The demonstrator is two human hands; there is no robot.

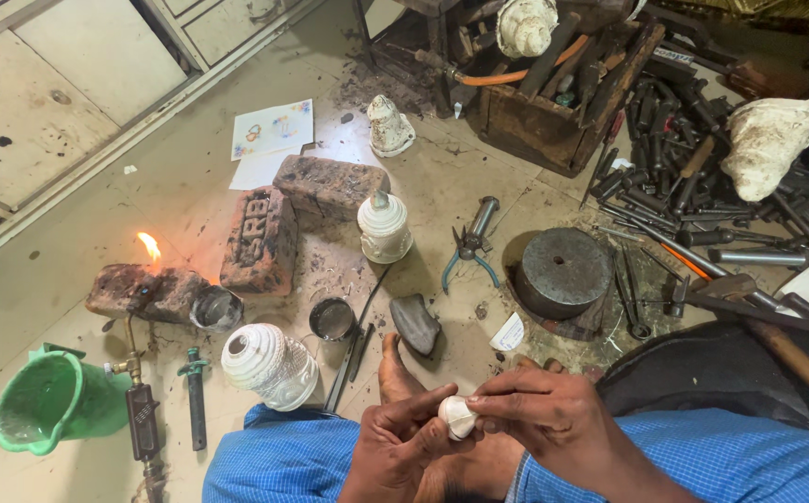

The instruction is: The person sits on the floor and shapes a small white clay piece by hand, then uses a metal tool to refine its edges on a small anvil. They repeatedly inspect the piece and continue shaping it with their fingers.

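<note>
Both hands' fingers [488, 402] pinched around small white shell piece [457, 416]

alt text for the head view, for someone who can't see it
Both hands, left hand and right hand, hold a small white carved piece over the lap. On the floor ahead lie bricks, a lit torch flame, pliers and scattered tools.

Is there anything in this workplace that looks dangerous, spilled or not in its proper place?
Yes. A gas torch lies on the floor with an open flame burning at the bricks, while both hands hold a small white piece away from it. Dark debris lies scattered near the wooden toolbox.
</note>
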